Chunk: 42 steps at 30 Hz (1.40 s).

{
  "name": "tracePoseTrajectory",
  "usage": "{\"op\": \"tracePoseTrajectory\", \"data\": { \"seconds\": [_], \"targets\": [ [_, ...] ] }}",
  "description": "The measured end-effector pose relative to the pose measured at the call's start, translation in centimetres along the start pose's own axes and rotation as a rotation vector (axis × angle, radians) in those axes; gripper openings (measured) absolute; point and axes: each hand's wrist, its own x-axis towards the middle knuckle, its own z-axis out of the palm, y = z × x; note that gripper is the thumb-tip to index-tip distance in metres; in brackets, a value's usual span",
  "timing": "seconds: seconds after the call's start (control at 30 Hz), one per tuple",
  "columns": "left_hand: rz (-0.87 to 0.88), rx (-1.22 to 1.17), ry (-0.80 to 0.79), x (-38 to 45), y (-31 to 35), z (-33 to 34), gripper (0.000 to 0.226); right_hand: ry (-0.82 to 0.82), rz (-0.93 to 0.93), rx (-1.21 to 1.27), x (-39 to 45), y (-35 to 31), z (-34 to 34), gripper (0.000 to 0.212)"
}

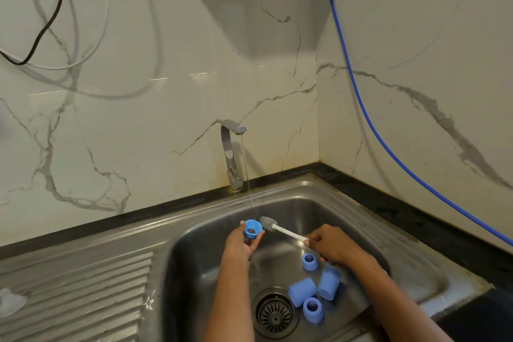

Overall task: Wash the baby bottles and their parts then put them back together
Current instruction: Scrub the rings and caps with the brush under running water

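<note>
Blue bottle collar gripped in left hand, brush in right hand, bristles beside collar.

Left hand grips blue bottle ring under thin tap stream. Right hand holds white brush beside it. Four blue parts lie in sink.

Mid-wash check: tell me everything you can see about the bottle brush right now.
The bottle brush has a slim white handle, plastic by the look of it, and a short grey bristled head. It is held over the sink, tilted, head up and to the left. The right hand grips the handle's lower end. The head sits beside the rim of the blue part held in the left hand, near the thin stream from the tap; contact cannot be told.
</note>
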Motion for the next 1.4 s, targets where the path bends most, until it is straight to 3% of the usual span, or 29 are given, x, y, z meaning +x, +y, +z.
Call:
{"op": "tracePoseTrajectory", "data": {
  "seconds": [0.17, 0.3, 0.43, 0.53, 0.6, 0.73, 0.87, 0.97, 1.2, 1.4],
  "targets": [
    [-0.133, -0.053, -0.108, -0.4, -0.2, -0.2, 0.036, -0.01, 0.008, -0.001, 0.0, 0.1, 0.1, 0.024],
    [-0.108, -0.025, -0.229, -0.5, -0.2, -0.1, 0.027, -0.005, 0.011, -0.009, 0.0, 0.1, 0.1, 0.022],
    [0.132, 0.157, -0.166, 0.2, -0.2, 0.5, 0.026, -0.005, 0.011, -0.019, 0.0, 0.2, 0.1, 0.027],
    [0.435, 0.295, -0.061, 0.7, -0.3, 0.6, 0.045, 0.002, 0.026, -0.037, 0.0, 0.4, 0.1, 0.031],
    [0.603, 0.364, -0.098, 0.7, -0.4, 0.6, 0.055, -0.002, 0.029, -0.055, 0.0, 0.4, 0.1, 0.03],
    [0.725, 0.456, -0.19, 0.4, -0.9, 1.3, 0.055, -0.01, 0.025, -0.078, 0.1, 0.3, 0.1, 0.027],
    [0.816, 0.263, 0.12, 0.9, -0.4, 0.2, 0.051, -0.027, 0.025, -0.088, 0.0, 0.1, 0.2, 0.028],
    [0.774, 0.201, 0.159, 1.2, -0.1, -0.2, 0.046, -0.027, 0.025, -0.073, -0.1, 0.0, 0.0, 0.028],
    [0.657, 0.429, -0.126, 0.6, -1.3, 1.4, 0.046, -0.036, 0.034, -0.076, -0.4, -0.3, -0.1, 0.034],
    [0.587, 0.377, -0.229, 0.1, -0.4, 0.4, 0.05, -0.032, 0.042, -0.062, -0.5, -0.2, -0.2, 0.034]
  ]
}}
